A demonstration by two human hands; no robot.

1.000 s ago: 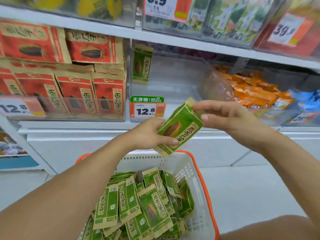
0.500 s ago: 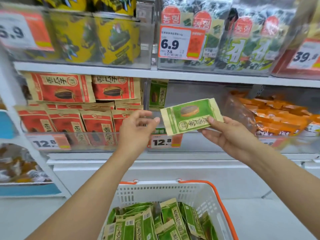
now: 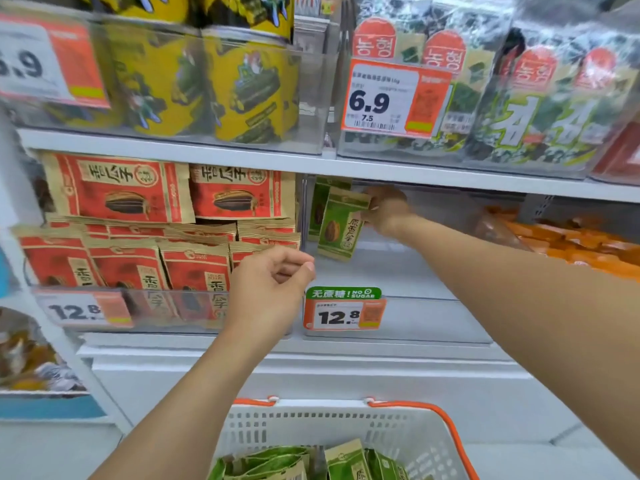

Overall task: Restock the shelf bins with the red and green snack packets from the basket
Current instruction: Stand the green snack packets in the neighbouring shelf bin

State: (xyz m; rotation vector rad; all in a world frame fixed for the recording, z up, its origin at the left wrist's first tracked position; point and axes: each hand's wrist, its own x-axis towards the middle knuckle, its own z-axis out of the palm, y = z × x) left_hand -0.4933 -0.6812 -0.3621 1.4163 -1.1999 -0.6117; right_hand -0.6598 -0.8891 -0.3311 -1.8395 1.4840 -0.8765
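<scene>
My right hand (image 3: 384, 211) reaches deep into the clear shelf bin (image 3: 398, 320) and grips the top edge of a green snack packet (image 3: 341, 225), held upright. Another green packet (image 3: 320, 206) stands behind it against the bin's left wall. My left hand (image 3: 272, 289) hovers in front of the bins with fingers loosely curled, holding nothing. The bin to the left is full of red snack packets (image 3: 194, 271). Below, the white basket (image 3: 346, 427) with orange handles holds several green packets (image 3: 346, 462).
Price tags reading 12.8 (image 3: 344, 315) hang on the bin fronts. Orange packets (image 3: 568, 244) fill the bin to the right. The upper shelf (image 3: 311, 162) carries yellow packs and seaweed packs close overhead.
My right hand carried the green packet from in front of the shelf into the bin and turned it upright. My left hand let go earlier and now hangs lower and further right.
</scene>
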